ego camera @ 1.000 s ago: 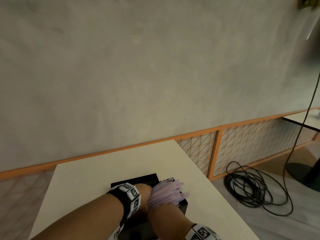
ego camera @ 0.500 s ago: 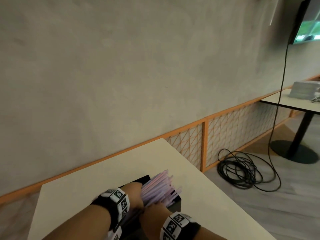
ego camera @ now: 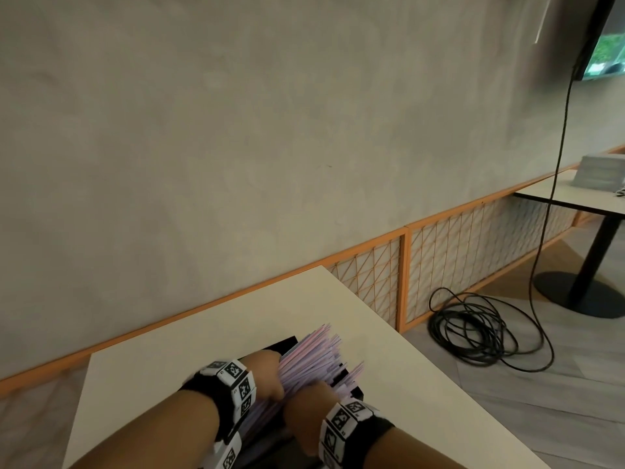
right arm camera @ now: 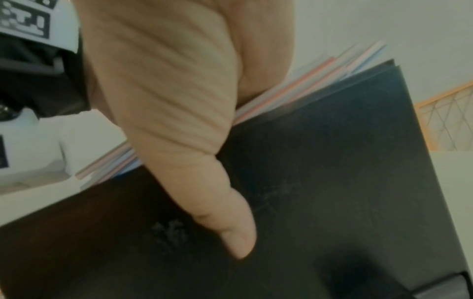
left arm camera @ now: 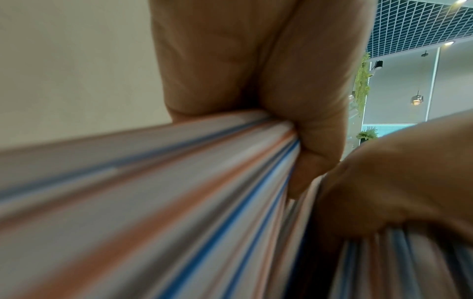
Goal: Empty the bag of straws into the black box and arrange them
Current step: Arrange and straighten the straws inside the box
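A thick bundle of pink, blue and white straws [ego camera: 314, 360] lies slanted in the black box [ego camera: 355, 391] on the cream table [ego camera: 203, 333], far ends sticking up over the box's rim. My left hand [ego camera: 267, 377] grips the bundle from the left, fingers [left arm camera: 307, 129] curled over the straws [left arm camera: 153, 202]. My right hand [ego camera: 307, 407] holds it from the right side, knuckles [left arm camera: 396, 182] bent onto the straws. In the right wrist view its thumb [right arm camera: 204, 172] lies against the box's outer wall [right arm camera: 332, 182], with straws [right arm camera: 307, 81] showing above the edge. No bag is in view.
The table's right edge [ego camera: 439, 377] runs close to the box. A grey wall with an orange lattice panel [ego camera: 402, 275] stands behind. A coiled black cable [ego camera: 473, 333] lies on the floor to the right, near a second table [ego camera: 575, 198] on a pedestal base.
The head view has swung right and down a little. My right hand has slid up the bundle beside the left hand, and the straws' far ends stand higher over the box.
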The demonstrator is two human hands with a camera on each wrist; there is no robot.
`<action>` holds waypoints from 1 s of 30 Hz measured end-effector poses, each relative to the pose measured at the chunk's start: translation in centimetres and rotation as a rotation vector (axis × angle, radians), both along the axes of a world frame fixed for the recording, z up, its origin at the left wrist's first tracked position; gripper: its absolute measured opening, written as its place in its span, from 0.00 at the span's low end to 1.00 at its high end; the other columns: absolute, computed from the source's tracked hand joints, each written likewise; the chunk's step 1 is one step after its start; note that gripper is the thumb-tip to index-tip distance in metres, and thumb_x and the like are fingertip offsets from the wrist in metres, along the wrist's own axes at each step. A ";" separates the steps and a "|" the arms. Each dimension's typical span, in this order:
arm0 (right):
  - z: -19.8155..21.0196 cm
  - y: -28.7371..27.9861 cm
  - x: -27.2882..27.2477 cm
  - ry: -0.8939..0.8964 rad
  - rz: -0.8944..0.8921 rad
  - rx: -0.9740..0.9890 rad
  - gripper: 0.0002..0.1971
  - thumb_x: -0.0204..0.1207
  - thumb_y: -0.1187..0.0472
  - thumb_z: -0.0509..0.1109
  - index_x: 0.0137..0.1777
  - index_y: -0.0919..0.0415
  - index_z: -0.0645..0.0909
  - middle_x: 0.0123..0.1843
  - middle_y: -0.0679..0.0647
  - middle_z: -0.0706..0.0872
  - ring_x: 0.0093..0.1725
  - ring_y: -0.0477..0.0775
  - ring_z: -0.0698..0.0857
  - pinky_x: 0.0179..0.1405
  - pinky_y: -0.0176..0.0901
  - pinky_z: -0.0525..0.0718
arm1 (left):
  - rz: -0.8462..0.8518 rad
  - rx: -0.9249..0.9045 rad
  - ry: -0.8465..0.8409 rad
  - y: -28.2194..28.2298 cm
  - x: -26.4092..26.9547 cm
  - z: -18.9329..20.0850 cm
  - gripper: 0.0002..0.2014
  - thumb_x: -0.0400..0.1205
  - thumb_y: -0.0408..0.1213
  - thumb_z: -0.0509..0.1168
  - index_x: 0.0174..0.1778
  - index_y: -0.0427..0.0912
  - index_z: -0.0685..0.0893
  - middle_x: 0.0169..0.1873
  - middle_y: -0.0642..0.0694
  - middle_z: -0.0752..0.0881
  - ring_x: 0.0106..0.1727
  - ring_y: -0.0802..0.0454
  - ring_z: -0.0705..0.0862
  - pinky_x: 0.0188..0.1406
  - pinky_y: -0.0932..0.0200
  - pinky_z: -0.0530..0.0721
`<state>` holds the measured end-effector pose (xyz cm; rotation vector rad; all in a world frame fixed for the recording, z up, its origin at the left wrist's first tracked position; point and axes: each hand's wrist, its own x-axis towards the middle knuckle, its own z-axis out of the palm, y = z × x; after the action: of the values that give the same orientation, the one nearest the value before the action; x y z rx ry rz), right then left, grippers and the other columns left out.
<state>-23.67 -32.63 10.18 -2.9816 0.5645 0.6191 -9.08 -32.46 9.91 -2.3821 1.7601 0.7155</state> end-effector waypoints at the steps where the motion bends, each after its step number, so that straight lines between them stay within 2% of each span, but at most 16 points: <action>1: -0.2 -0.2 0.1 -0.012 0.040 -0.005 0.17 0.73 0.63 0.74 0.60 0.70 0.83 0.51 0.64 0.87 0.58 0.69 0.84 0.47 0.55 0.79 | 0.005 0.001 -0.001 0.1 0.1 0.0 0.14 0.66 0.37 0.71 0.44 0.43 0.76 0.33 0.50 0.75 0.41 0.46 0.79 0.37 0.57 0.76; 2: -0.4 -0.5 0.3 -0.045 0.070 0.002 0.20 0.69 0.57 0.78 0.58 0.67 0.84 0.45 0.61 0.87 0.53 0.67 0.86 0.42 0.52 0.80 | 0.008 0.002 -0.003 0.2 0.2 0.0 0.14 0.66 0.37 0.71 0.45 0.43 0.76 0.33 0.50 0.74 0.42 0.46 0.79 0.38 0.57 0.76; 3: -0.6 -0.8 0.4 -0.081 0.099 0.017 0.25 0.65 0.49 0.80 0.57 0.66 0.85 0.44 0.61 0.87 0.48 0.67 0.87 0.40 0.52 0.82 | 0.009 0.001 -0.004 0.2 0.3 0.0 0.14 0.66 0.37 0.71 0.45 0.43 0.76 0.33 0.51 0.74 0.42 0.46 0.80 0.38 0.57 0.76; 6: -1.5 -1.3 0.0 -0.253 0.132 0.020 0.34 0.64 0.35 0.75 0.56 0.65 0.84 0.48 0.63 0.88 0.44 0.67 0.87 0.43 0.57 0.86 | 0.018 0.003 -0.003 0.3 0.4 0.2 0.15 0.66 0.37 0.71 0.46 0.41 0.77 0.33 0.50 0.75 0.42 0.46 0.80 0.39 0.56 0.77; 9: -2.6 -1.3 -0.5 -0.385 0.126 -0.037 0.34 0.75 0.35 0.63 0.65 0.65 0.80 0.58 0.66 0.85 0.56 0.69 0.83 0.58 0.60 0.81 | 0.022 0.007 0.008 0.3 0.4 0.4 0.16 0.64 0.38 0.71 0.47 0.40 0.79 0.35 0.48 0.77 0.41 0.45 0.81 0.38 0.55 0.78; 12: -3.1 -1.4 -0.8 -0.386 0.101 -0.092 0.25 0.80 0.44 0.60 0.68 0.62 0.79 0.62 0.64 0.84 0.63 0.67 0.80 0.65 0.59 0.74 | 0.020 -0.005 -0.006 0.4 0.3 0.1 0.19 0.66 0.37 0.71 0.52 0.38 0.80 0.39 0.46 0.78 0.44 0.44 0.82 0.42 0.55 0.80; 14: -3.3 -1.4 -1.0 -0.375 0.107 -0.123 0.19 0.79 0.48 0.62 0.63 0.58 0.83 0.58 0.60 0.88 0.58 0.65 0.84 0.60 0.57 0.78 | 0.008 -0.011 -0.017 0.5 0.2 0.1 0.17 0.67 0.37 0.71 0.50 0.40 0.79 0.39 0.47 0.78 0.45 0.44 0.81 0.42 0.56 0.79; 17: -3.7 -1.4 -1.3 -0.411 0.080 -0.184 0.09 0.66 0.48 0.73 0.44 0.47 0.89 0.39 0.46 0.90 0.39 0.53 0.88 0.40 0.42 0.85 | -0.015 -0.005 -0.010 0.4 0.0 0.2 0.10 0.68 0.35 0.71 0.42 0.42 0.78 0.31 0.51 0.75 0.42 0.45 0.80 0.38 0.58 0.76; 19: -3.5 -1.4 -1.8 -0.653 0.003 -0.180 0.03 0.61 0.51 0.75 0.33 0.48 0.86 0.30 0.45 0.86 0.30 0.52 0.86 0.29 0.38 0.82 | -0.019 -0.002 -0.004 0.5 0.0 0.3 0.07 0.69 0.34 0.70 0.36 0.43 0.78 0.30 0.49 0.76 0.41 0.45 0.81 0.35 0.58 0.77; 20: -3.3 -1.6 -2.3 -0.797 -0.076 -0.150 0.04 0.63 0.53 0.72 0.31 0.50 0.84 0.29 0.47 0.85 0.30 0.53 0.85 0.28 0.40 0.82 | -0.012 -0.001 -0.003 0.5 0.0 0.3 0.06 0.69 0.34 0.70 0.38 0.42 0.80 0.34 0.48 0.79 0.43 0.45 0.83 0.38 0.55 0.80; 21: -3.2 -2.0 -2.9 -0.922 -0.195 -0.132 0.06 0.67 0.54 0.68 0.34 0.53 0.83 0.33 0.49 0.85 0.33 0.55 0.86 0.31 0.44 0.84 | 0.007 0.002 -0.003 0.7 0.1 0.3 0.10 0.69 0.35 0.71 0.45 0.41 0.82 0.39 0.46 0.81 0.47 0.44 0.84 0.43 0.53 0.83; 22: -2.9 -2.3 -3.6 -0.979 -0.335 -0.120 0.09 0.72 0.52 0.64 0.42 0.54 0.84 0.41 0.50 0.87 0.41 0.55 0.86 0.40 0.48 0.86 | 0.024 0.007 -0.004 0.7 0.1 0.2 0.15 0.70 0.36 0.71 0.51 0.40 0.82 0.43 0.45 0.82 0.51 0.43 0.85 0.48 0.51 0.84; 24: -3.3 -3.3 -4.9 -0.912 -0.579 -0.073 0.22 0.80 0.46 0.58 0.67 0.58 0.77 0.65 0.53 0.81 0.64 0.55 0.80 0.65 0.48 0.79 | 0.031 0.013 0.003 0.8 0.1 0.2 0.18 0.69 0.36 0.72 0.55 0.39 0.81 0.46 0.44 0.82 0.51 0.43 0.85 0.48 0.51 0.84; 25: -3.5 -3.5 -5.3 -0.837 -0.643 0.011 0.28 0.81 0.42 0.57 0.75 0.59 0.69 0.72 0.54 0.76 0.71 0.56 0.75 0.71 0.47 0.73 | 0.029 0.014 0.005 0.8 0.0 0.3 0.17 0.69 0.36 0.71 0.53 0.39 0.81 0.44 0.44 0.81 0.49 0.44 0.85 0.46 0.52 0.83; 28: -3.7 -3.0 -5.4 -0.678 -0.614 0.258 0.39 0.80 0.34 0.51 0.83 0.59 0.54 0.79 0.56 0.71 0.75 0.55 0.72 0.73 0.44 0.70 | 0.035 -0.001 0.008 0.7 -0.1 0.3 0.19 0.70 0.35 0.71 0.56 0.37 0.80 0.43 0.42 0.81 0.44 0.45 0.82 0.42 0.54 0.80; 30: -3.9 -2.5 -5.4 -0.633 -0.579 0.278 0.49 0.70 0.25 0.41 0.84 0.58 0.52 0.82 0.55 0.67 0.77 0.56 0.70 0.75 0.46 0.67 | 0.038 -0.004 0.006 0.6 -0.1 0.2 0.21 0.70 0.34 0.71 0.60 0.37 0.79 0.43 0.41 0.81 0.43 0.44 0.82 0.42 0.53 0.80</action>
<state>-29.10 -35.18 6.31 -2.3643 1.0821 -0.2611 -9.18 -31.85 10.08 -2.4249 1.7242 0.7246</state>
